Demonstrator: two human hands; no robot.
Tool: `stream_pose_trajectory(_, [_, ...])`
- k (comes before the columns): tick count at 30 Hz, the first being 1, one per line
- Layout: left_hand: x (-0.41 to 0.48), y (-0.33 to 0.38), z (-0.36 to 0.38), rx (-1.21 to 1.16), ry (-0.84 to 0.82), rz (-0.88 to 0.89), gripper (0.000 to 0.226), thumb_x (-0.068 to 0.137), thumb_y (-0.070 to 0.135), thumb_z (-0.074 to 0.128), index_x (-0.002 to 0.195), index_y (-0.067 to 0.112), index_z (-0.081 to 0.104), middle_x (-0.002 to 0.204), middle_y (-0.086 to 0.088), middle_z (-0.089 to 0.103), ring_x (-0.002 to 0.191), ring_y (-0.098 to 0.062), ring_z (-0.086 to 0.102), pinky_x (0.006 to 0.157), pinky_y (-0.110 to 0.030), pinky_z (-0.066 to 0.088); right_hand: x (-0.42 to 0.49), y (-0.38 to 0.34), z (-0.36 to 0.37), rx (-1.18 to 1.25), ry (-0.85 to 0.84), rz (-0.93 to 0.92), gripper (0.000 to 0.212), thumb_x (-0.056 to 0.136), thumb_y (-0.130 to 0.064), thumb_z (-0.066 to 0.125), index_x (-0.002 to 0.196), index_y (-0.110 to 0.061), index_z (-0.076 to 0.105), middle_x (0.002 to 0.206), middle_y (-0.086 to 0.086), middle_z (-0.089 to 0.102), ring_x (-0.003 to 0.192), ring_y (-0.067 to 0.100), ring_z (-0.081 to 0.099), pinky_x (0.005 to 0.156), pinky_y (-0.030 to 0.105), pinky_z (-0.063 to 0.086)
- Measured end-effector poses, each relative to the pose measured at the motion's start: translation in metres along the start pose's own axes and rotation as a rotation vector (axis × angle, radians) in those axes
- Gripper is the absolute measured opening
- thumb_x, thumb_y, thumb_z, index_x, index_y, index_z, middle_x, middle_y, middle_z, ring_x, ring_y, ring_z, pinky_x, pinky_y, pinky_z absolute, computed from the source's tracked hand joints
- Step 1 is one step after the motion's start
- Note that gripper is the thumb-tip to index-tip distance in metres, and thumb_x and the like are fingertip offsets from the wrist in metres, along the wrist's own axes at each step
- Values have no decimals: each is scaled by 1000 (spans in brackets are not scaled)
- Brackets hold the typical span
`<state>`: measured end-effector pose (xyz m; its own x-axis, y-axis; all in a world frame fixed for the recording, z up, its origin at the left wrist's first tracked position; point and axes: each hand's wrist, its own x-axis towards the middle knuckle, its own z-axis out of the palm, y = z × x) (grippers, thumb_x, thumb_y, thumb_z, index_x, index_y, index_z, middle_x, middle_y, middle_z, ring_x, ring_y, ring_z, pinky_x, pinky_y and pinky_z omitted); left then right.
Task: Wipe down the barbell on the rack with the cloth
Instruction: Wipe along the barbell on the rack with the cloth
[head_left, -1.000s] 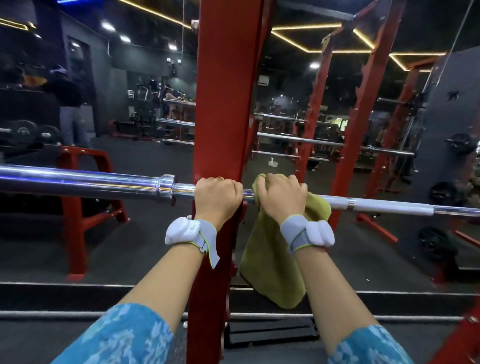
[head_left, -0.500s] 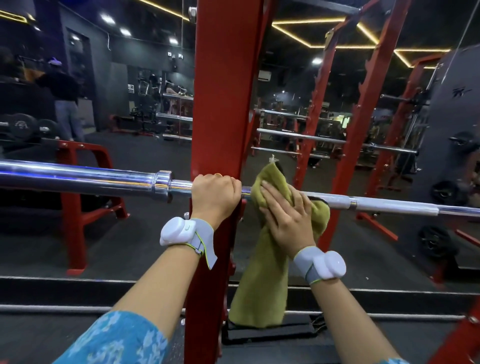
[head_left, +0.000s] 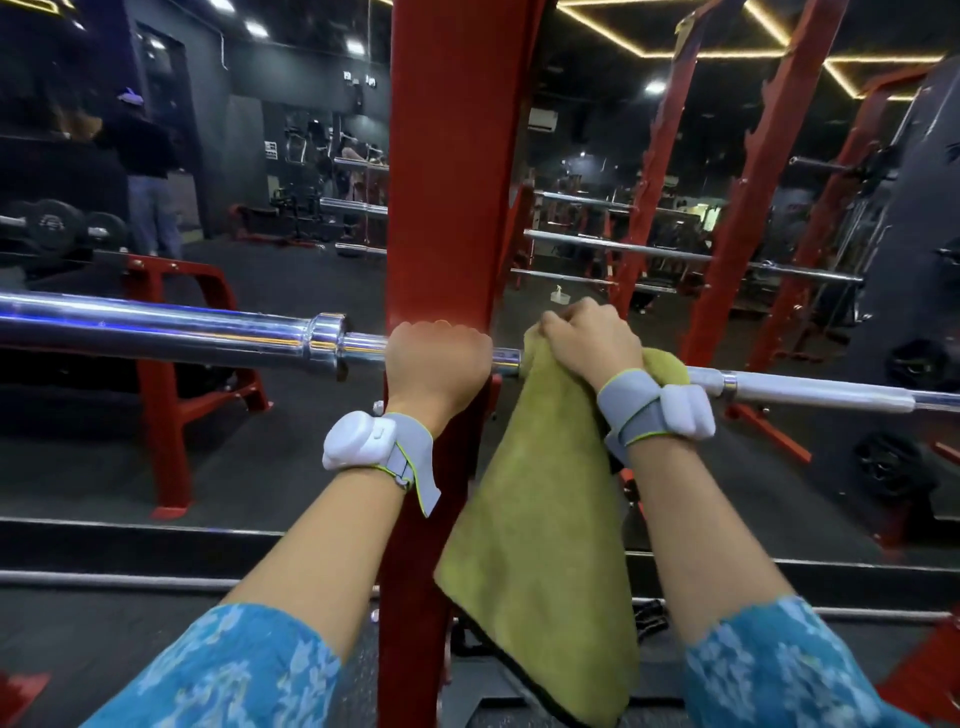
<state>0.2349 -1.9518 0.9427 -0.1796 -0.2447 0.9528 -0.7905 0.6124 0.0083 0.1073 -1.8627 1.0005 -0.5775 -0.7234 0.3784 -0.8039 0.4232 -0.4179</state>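
Two hands on a racked barbell, one bare, one through a cloth.

The barbell (head_left: 156, 327) lies across the red rack upright (head_left: 441, 182), its long axis running left to right and dipping slightly rightward; the thick chrome sleeve points left, the thin shaft right. The left hand (head_left: 439, 358) is clenched round the shaft just right of the collar, in front of the upright. Close beside it, the right hand (head_left: 592, 338) grasps the green cloth (head_left: 540, 519), which is draped over the shaft and hangs down between the forearms.
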Motion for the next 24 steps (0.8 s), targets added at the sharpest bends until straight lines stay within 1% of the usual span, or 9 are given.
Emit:
stream_pose_trajectory(4, [0,1,-1,-11,-22,-7,42,73,22,37,37,10,55,37,-8,49,30,-25,44,46,-19,27,12,5,-5,103,4,-18,25,89,-32,53,106,-16,62,122,16,52,112,38,51,91,35,39])
stream_pose_trajectory(7, [-1,1,-1,-17,-21,-14,42,74,22,37,37,10,55,37,-8,49,31,-25,43,46,-20,28,-8,-1,0,35,131,-95,26,91,-34,49,100,-16,66,106,15,63,104,37,57,89,38,43])
stream_pose_trajectory(8, [-1,1,-1,-16,-21,-14,42,74,22,38,38,10,55,37,-8,49,31,-25,43,46,-20,28,-17,-3,5,-35,171,-121,29,93,-36,45,98,-17,66,102,13,65,104,35,57,96,43,40])
stream_pose_trajectory(10, [-1,1,-1,-16,-20,-15,42,74,22,37,38,10,55,38,-9,50,31,-25,44,46,-20,29,-31,-5,16,-203,212,-130,34,94,-43,38,100,-21,64,103,8,65,116,35,50,106,62,20])
stream_pose_trajectory(11, [0,2,-2,-21,-25,-15,42,74,23,37,38,10,56,38,-9,50,32,-25,45,46,-20,30,-36,-6,21,-243,210,-106,37,93,-48,36,105,-24,63,111,6,62,126,38,41,104,69,10])
stream_pose_trajectory(13, [0,2,-2,-22,-16,-9,42,74,22,37,38,10,56,38,-9,50,31,-26,45,46,-19,31,-43,-7,28,-239,217,-47,43,93,-56,33,115,-30,60,125,8,52,132,46,28,101,75,5])
stream_pose_trajectory(17, [0,2,-1,-13,8,-15,42,73,21,38,38,10,56,37,-9,50,31,-25,45,45,-20,30,-43,-11,37,-231,359,-114,39,94,-45,34,107,-25,65,108,9,60,105,39,51,100,58,24])
stream_pose_trajectory(21, [0,1,1,2,5,-20,41,74,21,39,38,10,56,38,-9,50,32,-26,45,46,-20,30,-39,-9,43,-111,456,-270,39,86,-39,34,82,-23,70,83,1,67,84,33,59,82,44,39])
stream_pose_trajectory(24, [-1,0,2,3,2,-3,41,75,22,39,40,11,57,39,-9,51,33,-26,46,45,-21,30,-37,8,43,-127,560,-361,31,82,-39,44,80,-22,70,75,-1,66,72,30,60,72,39,41])
